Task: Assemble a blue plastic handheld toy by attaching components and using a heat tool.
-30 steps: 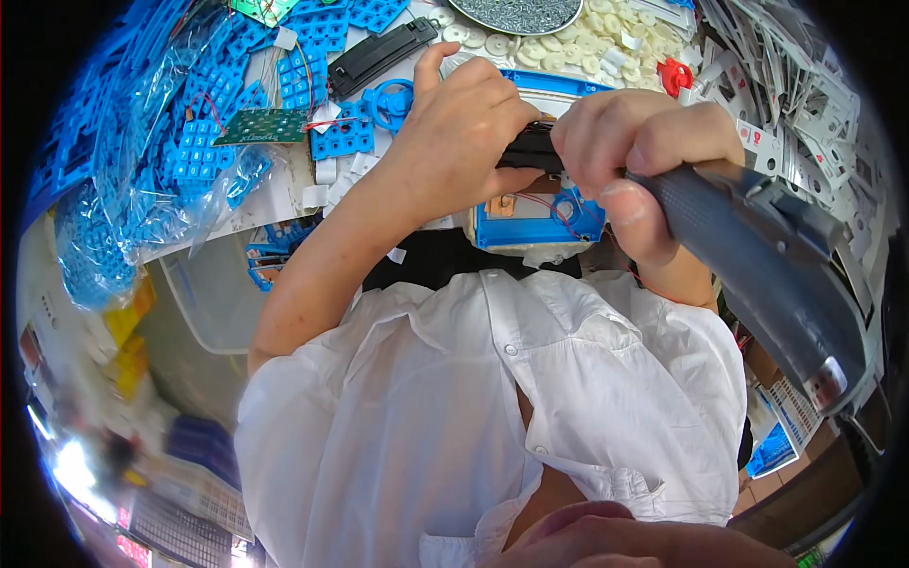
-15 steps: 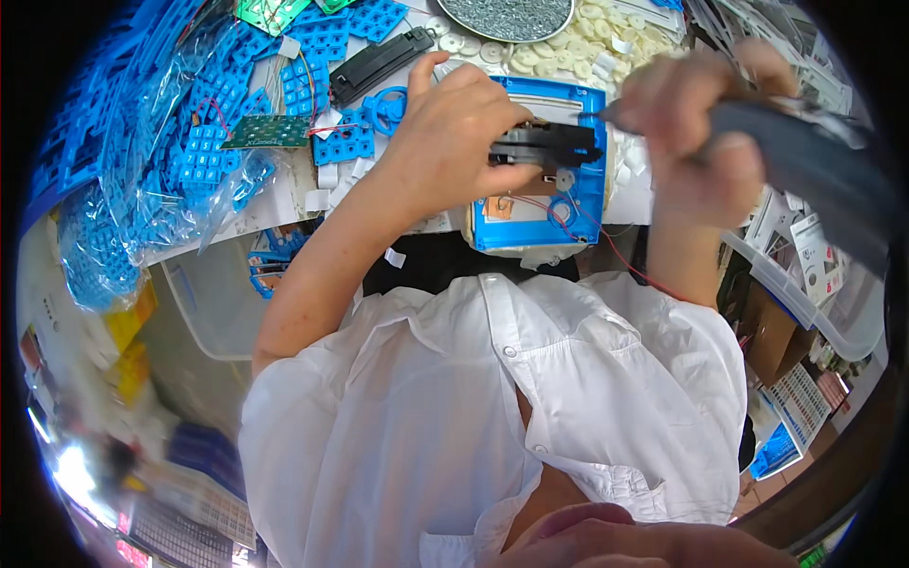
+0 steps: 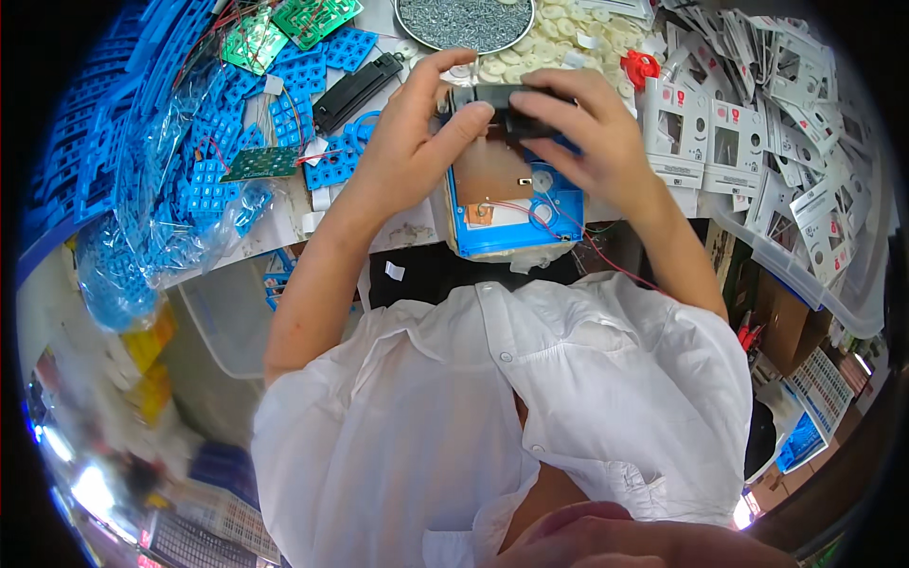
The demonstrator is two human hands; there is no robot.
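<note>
A blue plastic casing (image 3: 525, 239) lies open before me, with a brown board (image 3: 488, 170) and thin red wires (image 3: 516, 205) inside. Over its far end I hold a black plastic part (image 3: 500, 97) between both hands. My left hand (image 3: 417, 137) grips the part's left end, thumb on the near side. From the right, my right hand (image 3: 595, 137) closes its fingers on the other end. The part's underside and how it meets the casing are hidden.
Behind the casing are a round tray (image 3: 464, 26) of small screws and many cream discs (image 3: 559, 33). Blue keypads (image 3: 206, 185), green circuit boards (image 3: 317, 19) and another black part (image 3: 358, 92) lie left. White printed panels (image 3: 734, 142) pile up right, near a red piece (image 3: 640, 68).
The dark hand tool has left my right hand, which now holds the black part with my left. The part has moved farther from me and left, exposing the brown board.
</note>
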